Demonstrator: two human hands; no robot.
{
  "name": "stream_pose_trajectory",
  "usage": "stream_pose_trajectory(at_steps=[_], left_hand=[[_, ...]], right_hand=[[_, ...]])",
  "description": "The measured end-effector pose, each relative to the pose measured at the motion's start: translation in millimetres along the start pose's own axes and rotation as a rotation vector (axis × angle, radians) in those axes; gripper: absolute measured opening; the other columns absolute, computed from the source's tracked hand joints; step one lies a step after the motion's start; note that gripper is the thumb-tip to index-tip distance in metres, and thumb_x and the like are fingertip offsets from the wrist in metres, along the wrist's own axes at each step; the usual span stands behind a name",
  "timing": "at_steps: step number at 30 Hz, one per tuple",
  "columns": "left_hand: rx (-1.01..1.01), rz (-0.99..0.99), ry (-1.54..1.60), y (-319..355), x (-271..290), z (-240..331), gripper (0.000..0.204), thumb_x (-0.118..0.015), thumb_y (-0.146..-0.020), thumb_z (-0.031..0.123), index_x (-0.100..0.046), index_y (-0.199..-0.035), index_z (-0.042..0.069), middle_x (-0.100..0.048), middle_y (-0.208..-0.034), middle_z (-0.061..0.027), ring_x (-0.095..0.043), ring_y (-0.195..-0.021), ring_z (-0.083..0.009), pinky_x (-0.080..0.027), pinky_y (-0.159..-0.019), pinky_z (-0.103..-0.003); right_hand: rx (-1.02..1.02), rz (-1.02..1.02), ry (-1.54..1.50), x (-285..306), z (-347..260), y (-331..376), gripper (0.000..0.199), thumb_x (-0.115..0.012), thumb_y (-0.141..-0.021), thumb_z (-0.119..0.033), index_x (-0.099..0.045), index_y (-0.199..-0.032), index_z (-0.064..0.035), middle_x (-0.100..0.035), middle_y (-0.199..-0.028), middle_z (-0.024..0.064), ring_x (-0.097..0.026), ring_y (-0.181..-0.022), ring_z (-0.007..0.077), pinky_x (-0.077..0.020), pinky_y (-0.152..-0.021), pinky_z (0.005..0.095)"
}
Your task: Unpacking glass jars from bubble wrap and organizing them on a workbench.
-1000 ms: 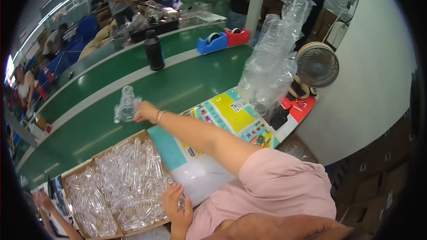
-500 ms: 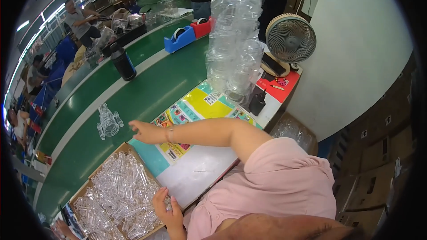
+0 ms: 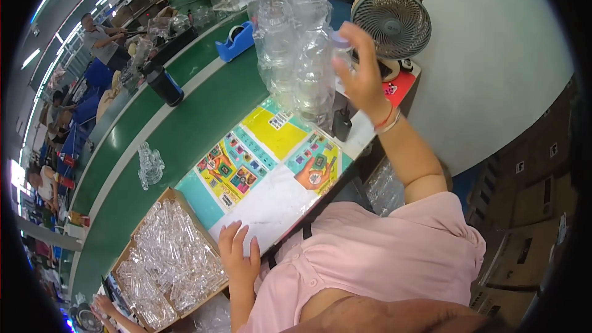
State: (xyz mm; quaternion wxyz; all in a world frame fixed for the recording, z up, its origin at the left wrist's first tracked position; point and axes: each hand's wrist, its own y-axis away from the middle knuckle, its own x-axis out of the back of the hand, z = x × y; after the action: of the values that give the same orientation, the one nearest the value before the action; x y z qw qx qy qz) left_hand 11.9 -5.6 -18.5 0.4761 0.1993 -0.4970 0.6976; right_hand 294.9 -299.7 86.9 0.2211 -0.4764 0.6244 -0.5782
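My right hand is raised beside a tall stack of clear plastic parts in bags, its thumb and fingers apart. A small purplish-capped thing shows by its fingertips; whether the hand touches it I cannot tell. With fingers spread, my left hand rests at the near edge of the white board. Left of it sits a cardboard box full of small clear plastic tubes. A group of clear plastic pieces lies on the green belt.
Beyond the stack stands a round fan, with a dark small bottle nearer. A blue tape dispenser and a black bottle stand along the belt. Another person's hand is at lower left. Cartons line the right.
My right hand has swung from beside the clear pieces on the belt over to the stack's right side. My left hand has moved off the box edge onto the board. The view has shifted.
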Motion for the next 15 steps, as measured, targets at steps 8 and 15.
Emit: stream_pose_trajectory(at_steps=[8, 15], left_hand=[[-0.023, -0.139, 0.045, -8.2, -16.5, 23.6, 0.036, -0.067, -0.073, 0.007, -0.060, -0.108, 0.004, -0.055, -0.117, -0.0158, -0.051, -0.110, -0.0355, -0.038, -0.100, -0.049], [-0.009, -0.233, 0.044, -11.3, -26.1, 34.9, 0.035, -0.066, -0.078, 0.009, -0.059, -0.112, 0.006, -0.053, -0.125, -0.0135, -0.047, -0.117, -0.0370, -0.038, -0.099, -0.044]], right_hand=[[-0.285, -0.317, -0.134, 5.1, 35.1, -5.3, 0.071, -0.070, -0.081, -0.033, -0.035, -0.135, -0.0024, -0.043, -0.131, 0.0165, -0.047, -0.120, 0.0290, -0.0391, -0.098, 0.0373], [-0.243, -0.277, -0.088, -35.9, 51.7, 1.4, 0.091, -0.077, -0.072, -0.039, -0.026, -0.139, -0.0034, -0.039, -0.135, 0.0218, -0.041, -0.126, 0.0324, -0.0364, -0.102, 0.0393]])
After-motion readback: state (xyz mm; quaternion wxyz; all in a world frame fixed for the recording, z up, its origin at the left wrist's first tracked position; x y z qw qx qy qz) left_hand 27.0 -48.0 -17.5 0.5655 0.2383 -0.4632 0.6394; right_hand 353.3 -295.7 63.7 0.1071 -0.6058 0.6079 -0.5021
